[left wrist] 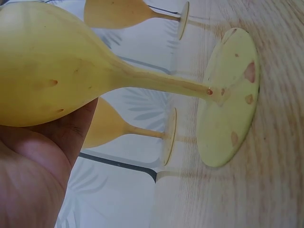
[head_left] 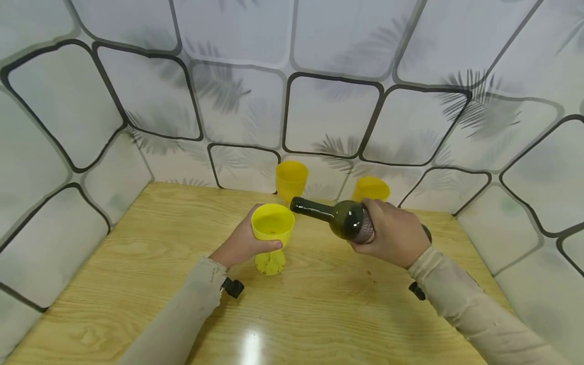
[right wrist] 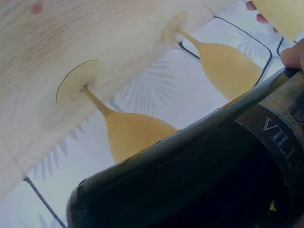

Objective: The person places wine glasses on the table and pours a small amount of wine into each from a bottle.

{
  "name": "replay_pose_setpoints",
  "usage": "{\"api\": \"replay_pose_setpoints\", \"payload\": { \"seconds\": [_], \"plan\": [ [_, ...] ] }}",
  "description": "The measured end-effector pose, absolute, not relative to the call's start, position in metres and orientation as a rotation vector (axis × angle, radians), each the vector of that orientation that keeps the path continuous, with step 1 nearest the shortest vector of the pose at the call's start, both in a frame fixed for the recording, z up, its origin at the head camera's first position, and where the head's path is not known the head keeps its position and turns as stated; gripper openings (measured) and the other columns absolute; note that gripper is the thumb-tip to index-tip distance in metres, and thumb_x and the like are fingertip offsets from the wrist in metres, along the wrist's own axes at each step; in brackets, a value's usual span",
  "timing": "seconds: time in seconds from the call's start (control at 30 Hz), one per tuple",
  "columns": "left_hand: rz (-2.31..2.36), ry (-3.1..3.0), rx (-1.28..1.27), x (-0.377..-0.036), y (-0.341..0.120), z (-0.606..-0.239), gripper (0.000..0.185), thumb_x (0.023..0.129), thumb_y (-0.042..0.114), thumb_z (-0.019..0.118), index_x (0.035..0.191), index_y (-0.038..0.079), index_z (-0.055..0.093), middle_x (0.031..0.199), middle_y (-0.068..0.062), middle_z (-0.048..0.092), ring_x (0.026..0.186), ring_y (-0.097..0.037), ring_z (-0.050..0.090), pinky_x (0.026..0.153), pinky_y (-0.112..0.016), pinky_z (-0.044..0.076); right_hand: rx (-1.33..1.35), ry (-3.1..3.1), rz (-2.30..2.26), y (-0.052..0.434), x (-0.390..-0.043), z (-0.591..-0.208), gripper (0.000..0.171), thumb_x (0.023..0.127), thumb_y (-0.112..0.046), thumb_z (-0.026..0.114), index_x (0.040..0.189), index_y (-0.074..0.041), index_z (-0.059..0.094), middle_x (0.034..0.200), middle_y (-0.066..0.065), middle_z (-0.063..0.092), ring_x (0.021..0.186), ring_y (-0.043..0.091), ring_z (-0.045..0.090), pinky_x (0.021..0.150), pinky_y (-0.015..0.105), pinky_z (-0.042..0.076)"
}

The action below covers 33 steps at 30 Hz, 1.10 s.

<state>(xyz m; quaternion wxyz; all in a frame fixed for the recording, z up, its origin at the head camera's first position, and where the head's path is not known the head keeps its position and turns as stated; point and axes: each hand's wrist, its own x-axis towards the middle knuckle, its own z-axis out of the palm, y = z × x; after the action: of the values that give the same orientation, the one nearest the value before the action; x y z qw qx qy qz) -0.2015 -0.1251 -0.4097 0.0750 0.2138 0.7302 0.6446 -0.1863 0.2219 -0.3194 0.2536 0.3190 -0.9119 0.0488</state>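
Observation:
My left hand (head_left: 242,242) holds a yellow wine glass (head_left: 280,234) upright by its bowl, thumb across the front. In the left wrist view, reddish drops mark the bowl, stem and round foot (left wrist: 232,102) of this glass, the foot close to the tabletop. My right hand (head_left: 396,234) grips a dark green wine bottle (head_left: 339,215) round its body. The bottle lies nearly level, its neck pointing left, and its mouth is just right of the glass rim in the head view. A label (right wrist: 275,128) shows on the bottle in the right wrist view.
Two more yellow wine glasses, one behind the held glass (head_left: 292,177) and one behind the bottle (head_left: 370,187), stand at the table's back edge. A patterned wall (head_left: 246,111) encloses the wooden table (head_left: 319,314) behind and at both sides. Small reddish drops spot the wood.

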Motion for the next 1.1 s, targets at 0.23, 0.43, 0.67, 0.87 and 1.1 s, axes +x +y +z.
{"api": "replay_pose_setpoints", "payload": {
  "seconds": [0.23,0.43,0.67,0.87,1.1],
  "plan": [
    [1.933,2.187,0.647,-0.201,-0.125,-0.41,0.08,0.083,0.013,0.087,0.145,0.019,0.038,0.131,-0.009,0.057,0.113,-0.03,0.061,0.098,-0.045,0.054,0.913,-2.479,0.085,0.218,-0.187,-0.314,0.075,0.062,-0.046,0.089,0.117,-0.007,0.056,0.087,0.006,0.065,0.071,0.026,0.065,0.055,0.047,0.057],
    [1.927,2.196,0.639,-0.201,-0.125,-0.41,0.08,0.083,0.013,0.087,0.145,0.02,0.038,0.131,-0.009,0.058,0.114,-0.03,0.061,0.098,-0.045,0.055,0.941,-2.514,0.022,0.214,-0.189,-0.309,0.074,0.064,-0.046,0.09,0.117,-0.006,0.056,0.087,0.007,0.064,0.072,0.026,0.064,0.056,0.046,0.056],
    [1.908,2.208,0.629,-0.201,-0.125,-0.41,0.08,0.084,0.015,0.087,0.146,0.021,0.037,0.131,-0.008,0.058,0.114,-0.029,0.061,0.099,-0.046,0.054,0.949,-2.544,-0.035,0.211,-0.19,-0.304,0.075,0.065,-0.047,0.089,0.118,-0.004,0.056,0.088,0.008,0.064,0.072,0.027,0.064,0.057,0.046,0.056],
    [1.91,2.205,0.63,-0.2,-0.125,-0.409,0.08,0.084,0.016,0.087,0.146,0.021,0.036,0.131,-0.008,0.059,0.114,-0.029,0.061,0.099,-0.046,0.054,0.97,-2.548,-0.065,0.208,-0.194,-0.301,0.073,0.065,-0.047,0.089,0.115,-0.004,0.057,0.088,0.009,0.064,0.071,0.026,0.062,0.057,0.045,0.055],
    [1.922,2.188,0.644,-0.2,-0.125,-0.409,0.08,0.085,0.015,0.086,0.146,0.02,0.035,0.13,-0.01,0.059,0.114,-0.028,0.062,0.098,-0.044,0.054,0.992,-2.555,-0.074,0.203,-0.196,-0.297,0.067,0.066,-0.046,0.088,0.111,-0.008,0.057,0.086,0.004,0.062,0.071,0.024,0.062,0.056,0.044,0.055]
  ]
}}
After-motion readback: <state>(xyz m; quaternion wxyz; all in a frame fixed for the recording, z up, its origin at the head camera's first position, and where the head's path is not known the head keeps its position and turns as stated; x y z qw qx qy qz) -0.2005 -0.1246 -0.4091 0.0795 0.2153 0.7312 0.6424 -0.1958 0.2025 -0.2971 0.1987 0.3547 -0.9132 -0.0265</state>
